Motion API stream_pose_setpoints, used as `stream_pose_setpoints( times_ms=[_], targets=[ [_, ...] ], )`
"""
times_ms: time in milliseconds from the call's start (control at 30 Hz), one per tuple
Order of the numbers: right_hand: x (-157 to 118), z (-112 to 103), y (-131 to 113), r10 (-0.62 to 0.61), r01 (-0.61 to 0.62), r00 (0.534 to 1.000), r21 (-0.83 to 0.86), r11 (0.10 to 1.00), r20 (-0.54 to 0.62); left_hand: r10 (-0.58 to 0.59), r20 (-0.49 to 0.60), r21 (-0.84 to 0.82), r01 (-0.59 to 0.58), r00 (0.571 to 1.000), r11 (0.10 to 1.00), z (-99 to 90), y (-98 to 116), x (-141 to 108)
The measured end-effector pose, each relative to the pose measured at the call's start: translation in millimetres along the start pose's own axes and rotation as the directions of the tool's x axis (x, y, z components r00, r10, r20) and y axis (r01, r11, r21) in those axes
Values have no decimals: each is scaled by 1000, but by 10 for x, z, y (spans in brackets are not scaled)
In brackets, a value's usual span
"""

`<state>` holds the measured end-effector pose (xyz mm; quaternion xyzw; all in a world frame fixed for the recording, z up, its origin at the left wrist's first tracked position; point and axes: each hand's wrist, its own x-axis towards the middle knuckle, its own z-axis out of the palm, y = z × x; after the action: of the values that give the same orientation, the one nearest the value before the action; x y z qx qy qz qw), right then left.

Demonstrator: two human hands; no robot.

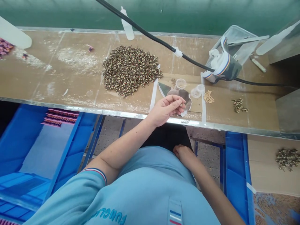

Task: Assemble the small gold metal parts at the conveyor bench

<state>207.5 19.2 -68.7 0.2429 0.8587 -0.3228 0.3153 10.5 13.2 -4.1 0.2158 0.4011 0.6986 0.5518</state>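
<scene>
My left hand (169, 107) is closed in a pinch above the table's front edge, with a small dark piece (181, 105) at its fingertips. Beneath it lies a dark round patch (185, 97) with torn edges. Low at my lap rests my right hand (184, 153), its fingers curled and their contents hidden. A large heap of small dark-and-cream pieces (131, 70) is on the table, left of my left hand. To the right are small clear cups (181, 84), a little pile of tan pieces (208, 97) and a small cluster of dark-and-cream pieces (239, 105).
A black cable (150, 35) crosses above the table (77, 93). At the back stands a white bottle (127, 28); a clear tray (246, 47) is at the back right. Blue bins (63, 150) flank my body below the table. More pieces (287, 158) lie lower right.
</scene>
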Motion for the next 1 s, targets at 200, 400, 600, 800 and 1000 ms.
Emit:
stream_pose_setpoints(
  times_ms=[200, 400, 600, 800, 1000],
  targets=[
    [-2, 16, -62, 66, -68, 998, -76, 995, -20, 12, 9, 8, -12, 1000, 1000, -5, 3, -9],
    [-17, 75, -51, 90, -94, 994, -63, 994, -66, 29, 16, 26, -29, 999, 999, -12, -5, -5],
    [16, 113, 18, 64, -58, 985, 43, 997, -162, -4, -48, 61, 7, 999, 998, 39, 35, -6],
    [67, 64, 87, 75, -1, 952, 241, 971, -298, -43, -94, 98, 53, 995, 994, 71, 73, -17],
    [-140, -120, 151, 102, 104, 879, 394, 913, -467, -76, -107, 117, 89, 991, 989, 108, 101, -10]
  ],
)
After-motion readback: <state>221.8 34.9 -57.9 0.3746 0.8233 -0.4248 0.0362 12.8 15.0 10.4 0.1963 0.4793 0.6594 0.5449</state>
